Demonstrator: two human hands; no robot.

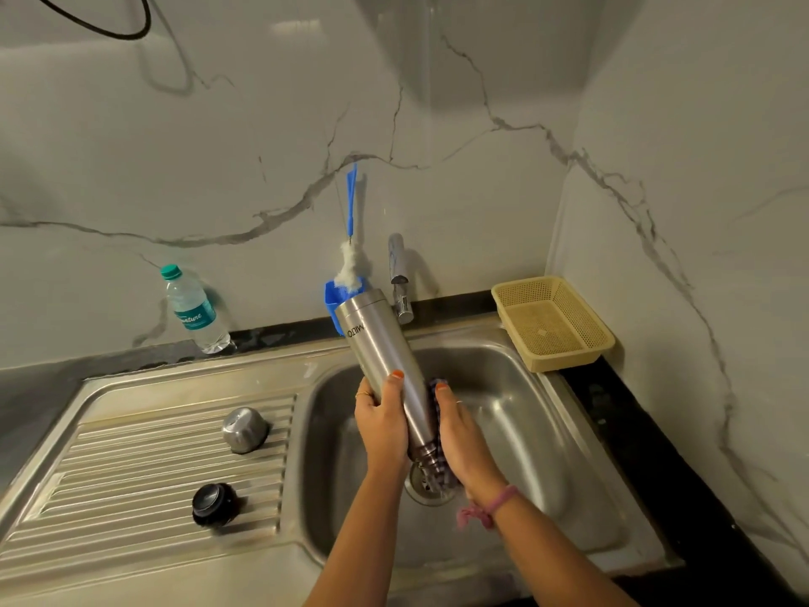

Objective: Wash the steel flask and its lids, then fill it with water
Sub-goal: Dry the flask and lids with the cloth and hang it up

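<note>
marble-walled kitchen sink [525, 431], steel flask [385, 365] upside down over the basin, "milto" lettering inverted, left hand [381, 420] gripping it, right hand [459, 435] pressing a scrubber [435, 414] against it, two lids [244, 429] on the drainboard, water bottle [195, 309] label partly legible, "...ature"

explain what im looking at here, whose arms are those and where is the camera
One picture, from a camera worn on a person's head, looking down at their own bare arms over a steel sink. The left hand grips a steel flask, held upside down with its open mouth toward the drain. The right hand presses a dark scrubber against the flask's side. On the ribbed draining board lie a steel lid and a black lid. Behind stand a tap, a bottle brush in a blue holder, a plastic water bottle and a yellow basket.
</note>
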